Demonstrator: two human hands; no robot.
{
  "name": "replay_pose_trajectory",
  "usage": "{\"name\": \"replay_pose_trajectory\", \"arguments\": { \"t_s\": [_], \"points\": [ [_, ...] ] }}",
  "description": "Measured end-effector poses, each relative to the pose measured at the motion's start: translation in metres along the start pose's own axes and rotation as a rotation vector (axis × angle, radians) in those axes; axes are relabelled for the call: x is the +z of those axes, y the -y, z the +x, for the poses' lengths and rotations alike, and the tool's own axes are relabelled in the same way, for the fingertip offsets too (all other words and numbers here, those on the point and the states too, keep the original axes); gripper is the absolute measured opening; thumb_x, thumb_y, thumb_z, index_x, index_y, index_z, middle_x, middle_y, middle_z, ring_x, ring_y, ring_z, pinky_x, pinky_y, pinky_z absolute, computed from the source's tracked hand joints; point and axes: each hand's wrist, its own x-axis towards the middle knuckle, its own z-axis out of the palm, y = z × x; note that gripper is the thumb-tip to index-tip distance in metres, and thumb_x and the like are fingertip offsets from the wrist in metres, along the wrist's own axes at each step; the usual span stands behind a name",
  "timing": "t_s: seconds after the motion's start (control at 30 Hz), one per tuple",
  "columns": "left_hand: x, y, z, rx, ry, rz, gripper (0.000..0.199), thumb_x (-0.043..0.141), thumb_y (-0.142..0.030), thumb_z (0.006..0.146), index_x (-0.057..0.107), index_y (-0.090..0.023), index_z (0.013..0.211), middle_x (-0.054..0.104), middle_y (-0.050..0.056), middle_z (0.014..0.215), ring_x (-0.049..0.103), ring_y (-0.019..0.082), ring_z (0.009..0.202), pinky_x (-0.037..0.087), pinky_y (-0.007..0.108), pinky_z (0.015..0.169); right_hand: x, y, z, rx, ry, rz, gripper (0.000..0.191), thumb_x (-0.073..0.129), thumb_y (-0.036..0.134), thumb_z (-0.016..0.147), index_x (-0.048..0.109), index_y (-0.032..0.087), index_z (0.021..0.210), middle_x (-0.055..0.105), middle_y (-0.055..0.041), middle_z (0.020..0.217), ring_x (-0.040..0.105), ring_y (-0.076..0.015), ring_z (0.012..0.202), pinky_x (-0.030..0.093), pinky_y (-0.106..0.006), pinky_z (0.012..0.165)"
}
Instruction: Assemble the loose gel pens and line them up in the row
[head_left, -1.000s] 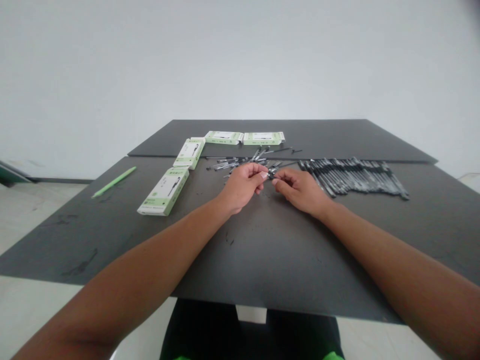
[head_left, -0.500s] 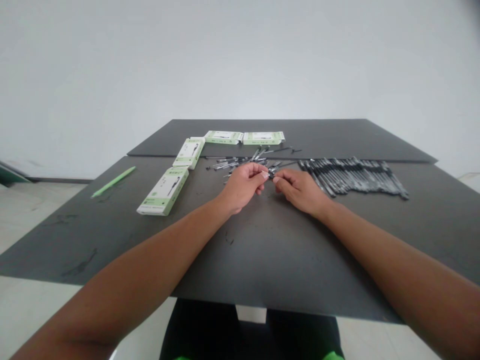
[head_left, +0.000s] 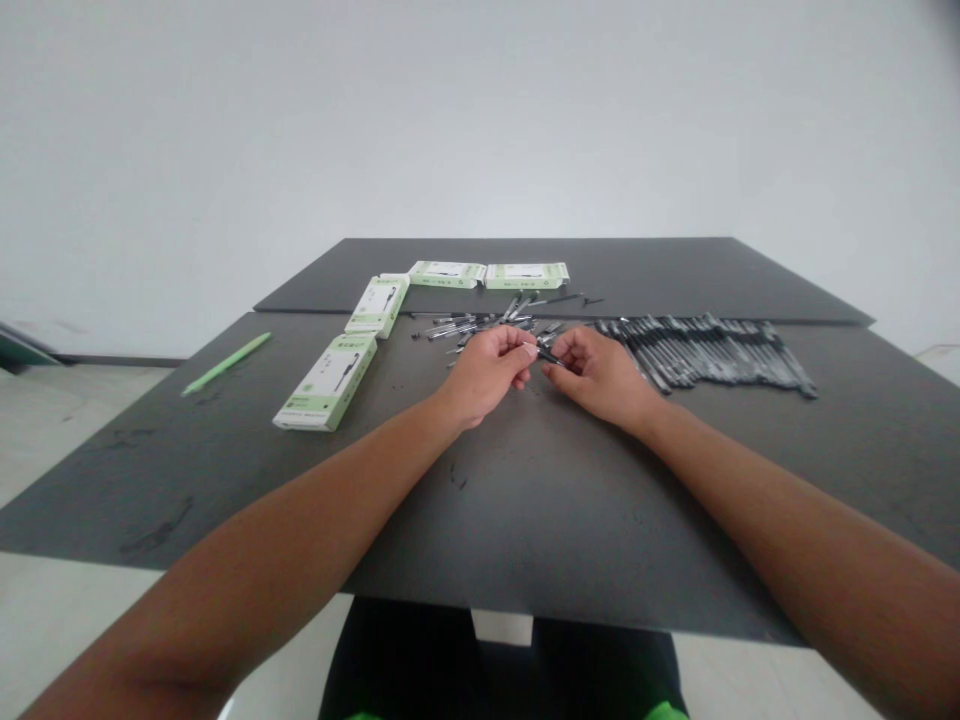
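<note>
Left hand (head_left: 487, 372): thumb and fingertips pinched on a slim black-and-clear pen (head_left: 550, 355), held just above the dark table (head_left: 540, 500), mid-surface. Right hand (head_left: 596, 375): thumb and fingers curled about the pen's black end; cannot tell from here whether they press on it. Just beyond the hands, a loose scatter of pen parts (head_left: 450, 326). Beside the right hand, a close row of pens (head_left: 712, 352). Farther left, green-and-white boxes (head_left: 334, 378) lying flat, bending along the far side. Outermost left, a green pen-like stick (head_left: 227, 364), slanted.
</note>
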Motion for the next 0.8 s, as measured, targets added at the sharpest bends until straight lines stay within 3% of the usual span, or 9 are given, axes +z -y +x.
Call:
{"name": "replay_pose_trajectory", "arguments": {
  "t_s": [0.8],
  "points": [
    [0.0, -0.002, -0.001, -0.001, -0.002, -0.001, 0.006, 0.07, -0.017, 0.097, 0.069, -0.014, 0.102, 0.065, -0.002, 0.072, 0.059, 0.009, 0.059, 0.05, 0.022, 0.057, -0.007, 0.016, -0.001, -0.04, 0.076, -0.075, 0.019, 0.065, 0.037, 0.104, 0.065, 0.023, 0.091, 0.068, -0.0011, 0.078, 0.058, -0.0187, 0.07, 0.043, -0.034, 0.068]
  ]
}}
